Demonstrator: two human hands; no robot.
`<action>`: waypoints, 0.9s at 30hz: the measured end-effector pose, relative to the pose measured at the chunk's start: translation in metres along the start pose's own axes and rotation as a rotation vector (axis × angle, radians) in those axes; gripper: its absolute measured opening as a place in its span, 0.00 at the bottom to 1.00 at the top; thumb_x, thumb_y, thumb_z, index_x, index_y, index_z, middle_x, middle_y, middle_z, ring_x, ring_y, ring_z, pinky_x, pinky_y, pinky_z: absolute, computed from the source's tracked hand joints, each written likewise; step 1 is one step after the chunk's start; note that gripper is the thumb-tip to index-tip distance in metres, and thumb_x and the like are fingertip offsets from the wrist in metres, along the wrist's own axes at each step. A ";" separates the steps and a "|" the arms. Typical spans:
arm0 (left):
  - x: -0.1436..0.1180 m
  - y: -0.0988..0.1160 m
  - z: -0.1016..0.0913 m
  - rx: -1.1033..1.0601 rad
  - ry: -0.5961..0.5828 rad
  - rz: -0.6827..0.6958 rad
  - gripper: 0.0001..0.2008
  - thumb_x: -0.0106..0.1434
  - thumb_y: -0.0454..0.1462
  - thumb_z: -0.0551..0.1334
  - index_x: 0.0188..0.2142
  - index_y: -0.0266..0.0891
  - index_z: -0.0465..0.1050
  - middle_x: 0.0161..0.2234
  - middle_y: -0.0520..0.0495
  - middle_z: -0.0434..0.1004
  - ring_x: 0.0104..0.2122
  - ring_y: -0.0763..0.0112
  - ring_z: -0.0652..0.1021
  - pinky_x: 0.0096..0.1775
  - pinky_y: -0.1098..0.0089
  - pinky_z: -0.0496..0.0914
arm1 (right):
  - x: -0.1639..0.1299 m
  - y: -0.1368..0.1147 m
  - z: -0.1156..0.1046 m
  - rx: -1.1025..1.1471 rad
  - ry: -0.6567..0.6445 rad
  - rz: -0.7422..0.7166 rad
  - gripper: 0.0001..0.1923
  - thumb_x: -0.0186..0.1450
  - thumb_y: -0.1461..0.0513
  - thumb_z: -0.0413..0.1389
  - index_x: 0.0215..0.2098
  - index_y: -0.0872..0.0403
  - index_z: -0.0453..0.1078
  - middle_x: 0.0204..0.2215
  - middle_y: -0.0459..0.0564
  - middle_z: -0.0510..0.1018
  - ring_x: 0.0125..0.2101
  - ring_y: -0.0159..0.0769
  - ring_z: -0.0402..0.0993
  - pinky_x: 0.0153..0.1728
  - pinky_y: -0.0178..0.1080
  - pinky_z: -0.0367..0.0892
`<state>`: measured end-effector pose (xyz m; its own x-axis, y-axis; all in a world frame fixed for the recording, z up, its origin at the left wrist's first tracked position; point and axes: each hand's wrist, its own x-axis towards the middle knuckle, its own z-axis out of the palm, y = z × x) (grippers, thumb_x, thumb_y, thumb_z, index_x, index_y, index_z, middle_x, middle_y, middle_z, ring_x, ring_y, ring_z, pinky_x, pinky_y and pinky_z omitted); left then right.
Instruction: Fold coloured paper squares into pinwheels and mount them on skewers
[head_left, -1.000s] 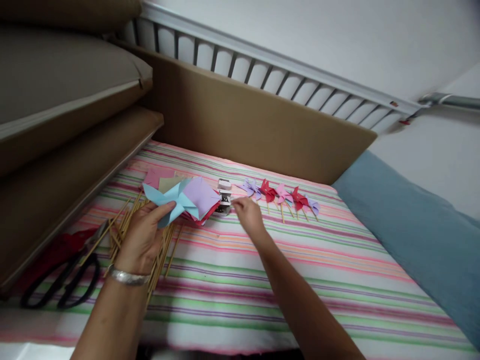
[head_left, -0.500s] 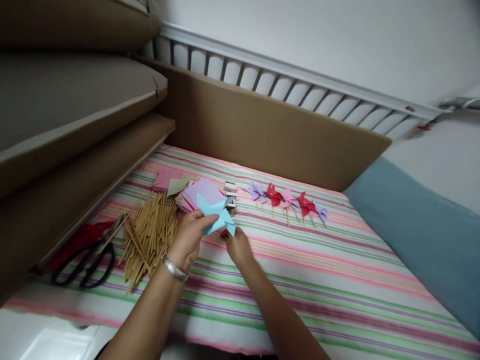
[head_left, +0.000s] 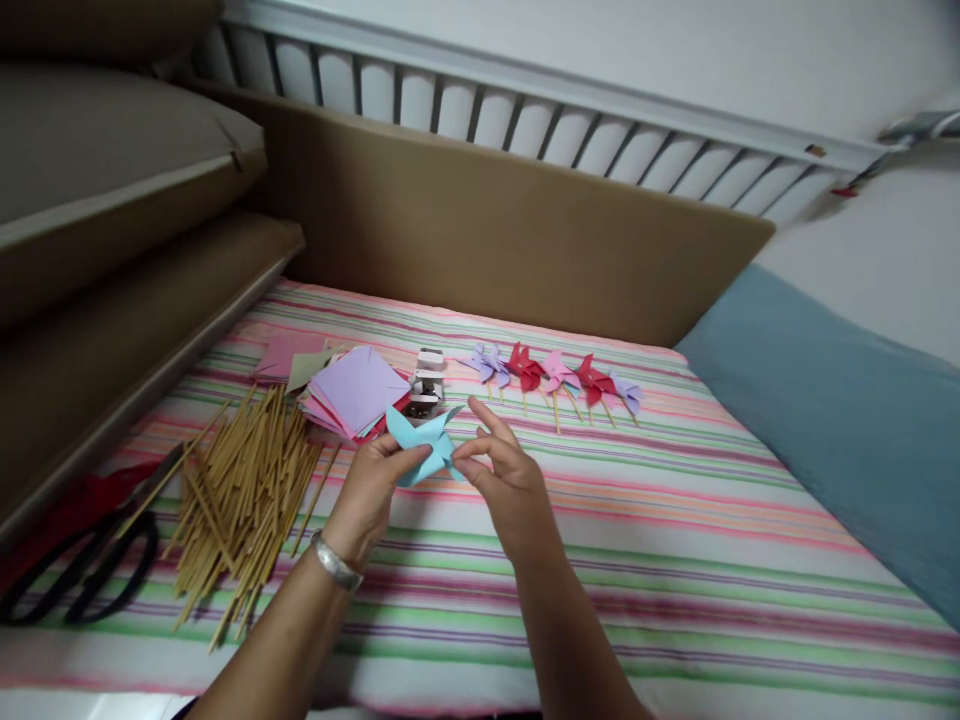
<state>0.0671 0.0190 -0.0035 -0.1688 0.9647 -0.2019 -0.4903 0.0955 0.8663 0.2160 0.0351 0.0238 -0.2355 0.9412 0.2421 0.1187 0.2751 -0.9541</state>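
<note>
I look down on a bed covered by a pink, green and white striped sheet (head_left: 600, 560), with a brown cardboard panel (head_left: 495, 230) standing along its far edge at twelve o'clock and a plain blue pillow (head_left: 847, 430) lying at three o'clock. At nine o'clock a loose heap of thin bamboo sticks (head_left: 240, 490) is spread on the sheet, and black-handled scissors (head_left: 82, 570) lie just beyond it at eight o'clock. A stack of square coloured paper sheets, lilac on top (head_left: 356, 390), sits at eleven o'clock, with a small metal stapler (head_left: 426, 382) just beside it. A row of small finished purple, red and pink paper pinwheels on sticks (head_left: 555, 378) lies at one o'clock. In the middle, my left hand (head_left: 371, 490) and my right hand (head_left: 506, 480) both pinch a folded light-blue paper pinwheel (head_left: 421, 445), held up off the sheet between them, the right hand's other fingers raised loose.
</note>
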 end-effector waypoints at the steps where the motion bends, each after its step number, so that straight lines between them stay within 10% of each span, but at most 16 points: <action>1: 0.000 -0.002 0.003 0.003 -0.006 0.008 0.09 0.47 0.35 0.69 0.31 0.35 0.79 0.29 0.47 0.81 0.30 0.69 0.77 0.38 0.70 0.67 | 0.000 0.000 0.002 0.010 -0.012 0.021 0.04 0.56 0.64 0.58 0.27 0.50 0.75 0.61 0.47 0.59 0.60 0.44 0.54 0.58 0.47 0.51; 27: -0.007 -0.006 0.008 -0.079 -0.082 0.045 0.08 0.48 0.35 0.69 0.30 0.38 0.80 0.30 0.47 0.81 0.30 0.70 0.77 0.38 0.70 0.67 | -0.002 0.015 0.011 -0.060 0.045 0.091 0.03 0.56 0.62 0.57 0.26 0.51 0.74 0.61 0.50 0.59 0.61 0.45 0.54 0.57 0.47 0.53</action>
<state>0.0781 0.0135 -0.0031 -0.1230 0.9848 -0.1229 -0.5505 0.0353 0.8341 0.2079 0.0357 0.0074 -0.1780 0.9702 0.1643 0.1952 0.1984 -0.9605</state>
